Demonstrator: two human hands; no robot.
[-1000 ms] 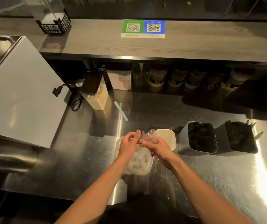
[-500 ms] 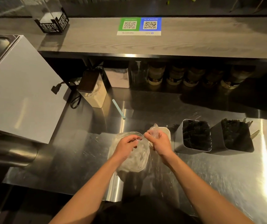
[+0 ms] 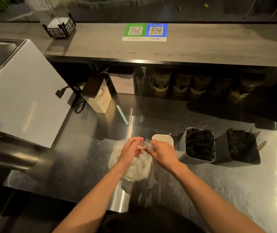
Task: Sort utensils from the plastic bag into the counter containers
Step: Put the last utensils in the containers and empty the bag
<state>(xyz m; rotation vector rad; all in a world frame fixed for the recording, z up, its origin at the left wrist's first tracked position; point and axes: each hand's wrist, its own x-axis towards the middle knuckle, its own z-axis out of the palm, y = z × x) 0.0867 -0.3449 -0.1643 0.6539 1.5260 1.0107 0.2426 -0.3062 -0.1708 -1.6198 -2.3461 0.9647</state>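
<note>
While the plastic bag point(image 3: 134, 172) sits on the counter point(image 3: 235, 190), left hand point(image 3: 131, 149), right hand point(image 3: 163, 155), fingers point(image 3: 156, 145) apparently pinching its bunched top

Your left hand point(image 3: 130, 149) and right hand point(image 3: 163, 154) hide the mouth of the plastic bag point(image 3: 135, 171), whose contents are too blurred to tell. Labels on the jars point(image 3: 162, 81) are unreadable.

Sign point(image 3: 145, 32) on the wooden ledge point(image 3: 218, 47) in front of me: two QR codes, one on a green panel point(image 3: 135, 30), one on a blue panel point(image 3: 156, 30). The fine print on the white strip beneath is too small for me to read. Black box point(image 3: 60, 29) at the ledge's left end: bold white Chinese characters, which I cannot make out. Jars point(image 3: 161, 81) under the ledge: labels too dim to read.
</note>
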